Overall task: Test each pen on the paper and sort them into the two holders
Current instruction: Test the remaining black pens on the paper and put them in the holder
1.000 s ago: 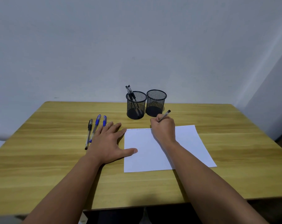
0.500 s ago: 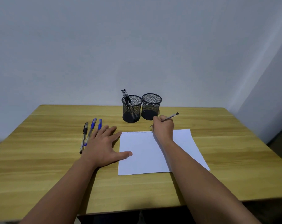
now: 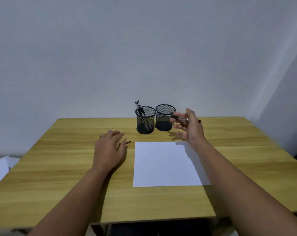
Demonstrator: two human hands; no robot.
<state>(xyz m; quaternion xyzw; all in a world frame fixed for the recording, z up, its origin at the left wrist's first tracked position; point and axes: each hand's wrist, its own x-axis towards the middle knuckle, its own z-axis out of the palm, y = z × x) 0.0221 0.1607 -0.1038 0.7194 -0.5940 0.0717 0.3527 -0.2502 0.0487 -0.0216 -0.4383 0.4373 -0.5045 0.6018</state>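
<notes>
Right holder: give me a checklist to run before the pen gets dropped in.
1. Pen held in right hand: ok.
2. Right holder upright with an open mouth: ok.
3. Pen over the mouth: not ok, beside the rim, lying level.
4. Test marks on paper: ok, faint scribbles along its top edge.
5. Whether this pen wrote: cannot tell.
6. Left hand clear of the holders: ok, resting on the loose pens.

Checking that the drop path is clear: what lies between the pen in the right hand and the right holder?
Nothing: in the head view the pen's cap end already overlaps the right holder's rim.
</notes>
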